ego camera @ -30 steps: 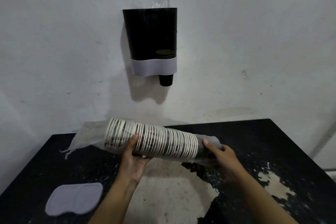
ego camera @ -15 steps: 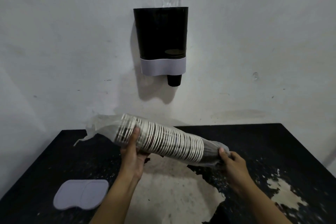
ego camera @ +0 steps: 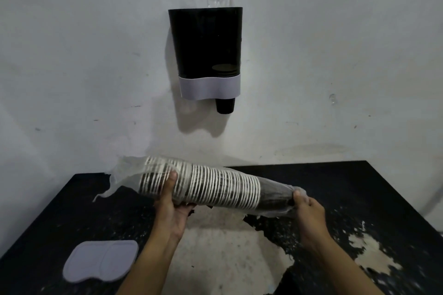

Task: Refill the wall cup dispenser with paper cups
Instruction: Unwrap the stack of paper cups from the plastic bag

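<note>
Unwrapping step: over the bench [ego camera: 72,199], left hand [ego camera: 171,208] grips the sleeved paper cup stack [ego camera: 211,185]; right hand [ego camera: 309,211] pinches the plastic sleeve [ego camera: 298,190]. Next likely requires stripping it, then loading the wall dispenser [ego camera: 206,52].

The left hand [ego camera: 173,208] hides its fingers behind the sleeve of paper cups [ego camera: 211,185]. The dispenser [ego camera: 206,52] shows only dim rims through its dark body. Both forearms and the tabletop [ego camera: 72,211] run off the bottom edge.

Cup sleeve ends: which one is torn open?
The end beyond the left hand, its plastic flaring loose past the rims; the right hand pinches the closed end.
</note>
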